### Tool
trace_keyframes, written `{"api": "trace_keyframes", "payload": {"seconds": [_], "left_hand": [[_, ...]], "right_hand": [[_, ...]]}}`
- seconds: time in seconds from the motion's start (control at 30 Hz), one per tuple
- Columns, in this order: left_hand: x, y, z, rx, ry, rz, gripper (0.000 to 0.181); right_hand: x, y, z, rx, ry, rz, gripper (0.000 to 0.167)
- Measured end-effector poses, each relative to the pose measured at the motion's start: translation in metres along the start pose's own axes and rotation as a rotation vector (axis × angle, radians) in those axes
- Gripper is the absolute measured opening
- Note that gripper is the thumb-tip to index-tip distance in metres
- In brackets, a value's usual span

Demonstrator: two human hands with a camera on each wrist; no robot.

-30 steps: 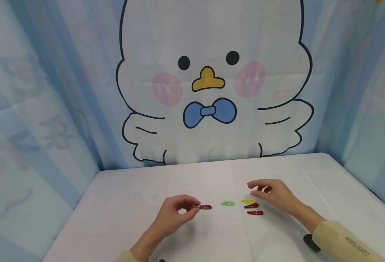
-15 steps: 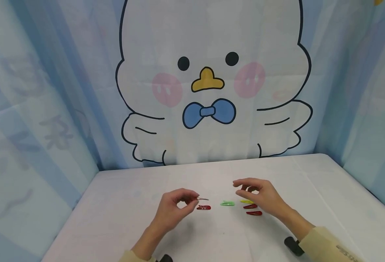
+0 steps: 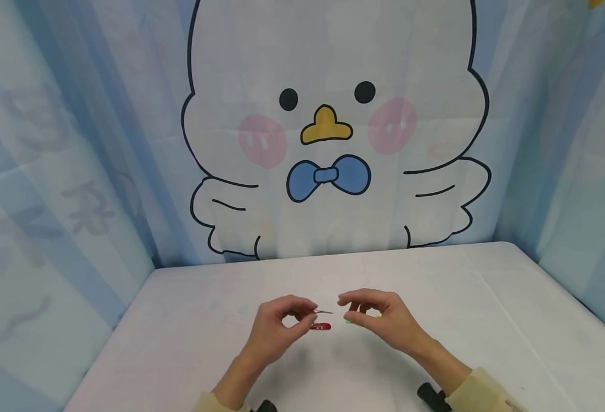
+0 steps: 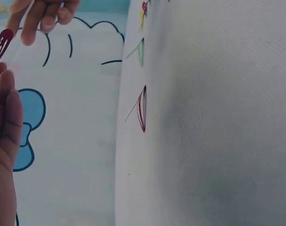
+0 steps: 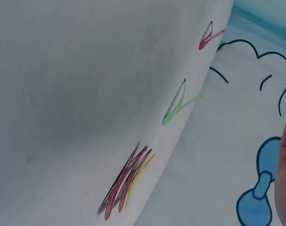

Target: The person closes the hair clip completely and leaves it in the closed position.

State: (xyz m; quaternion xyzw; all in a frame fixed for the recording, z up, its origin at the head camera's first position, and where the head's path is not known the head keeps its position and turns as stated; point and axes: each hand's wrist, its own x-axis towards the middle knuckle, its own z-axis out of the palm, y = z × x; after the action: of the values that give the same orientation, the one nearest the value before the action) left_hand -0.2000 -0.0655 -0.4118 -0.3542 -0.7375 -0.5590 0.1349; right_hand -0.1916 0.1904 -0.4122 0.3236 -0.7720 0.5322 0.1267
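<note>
My left hand [image 3: 281, 329] pinches a dark red snap hair clip [image 4: 3, 41] between thumb and fingertips, above the table. Below it, another red hair clip [image 3: 321, 327] lies on the table with its snap raised. My right hand [image 3: 384, 317] hovers just right of the held clip, thumb and fingers apart, nothing between them. Behind it, most of a green hair clip [image 5: 173, 110] is hidden in the head view; the right wrist view shows it unsnapped. Two red hair clips [image 5: 115, 195] and a yellow hair clip [image 5: 139, 176] lie close together, further right.
A white cloth covers the table [image 3: 220, 297]. At its back edge hangs a curtain [image 3: 333, 223] printed with a white cartoon bird, and blue-white curtains [image 3: 60, 229] close off both sides. Dark wrist cameras [image 3: 433, 396] sit below each hand.
My left hand has lifted from the red clip on the table and now shows another clip at its fingertips. My right hand has moved left from the yellow clip toward the left hand.
</note>
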Motion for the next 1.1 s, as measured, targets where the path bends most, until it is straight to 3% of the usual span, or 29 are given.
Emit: {"api": "trace_keyframes", "payload": {"seconds": [0.17,0.43,0.87,1.1], "left_hand": [[-0.002,0.001,0.003,-0.016,-0.001,0.018,0.013],[-0.004,0.0,0.006,-0.032,-0.01,0.061,0.022],[-0.008,-0.002,0.005,-0.048,-0.023,0.073,0.019],[-0.008,-0.001,0.004,-0.079,-0.01,0.063,0.019]], "right_hand": [[0.001,-0.005,0.015,0.056,-0.008,-0.065,0.021],[0.0,-0.005,0.027,0.154,-0.011,-0.051,0.017],[-0.002,-0.006,0.03,0.194,0.065,-0.098,0.02],[-0.002,-0.008,0.029,0.205,0.045,-0.087,0.018]]}}
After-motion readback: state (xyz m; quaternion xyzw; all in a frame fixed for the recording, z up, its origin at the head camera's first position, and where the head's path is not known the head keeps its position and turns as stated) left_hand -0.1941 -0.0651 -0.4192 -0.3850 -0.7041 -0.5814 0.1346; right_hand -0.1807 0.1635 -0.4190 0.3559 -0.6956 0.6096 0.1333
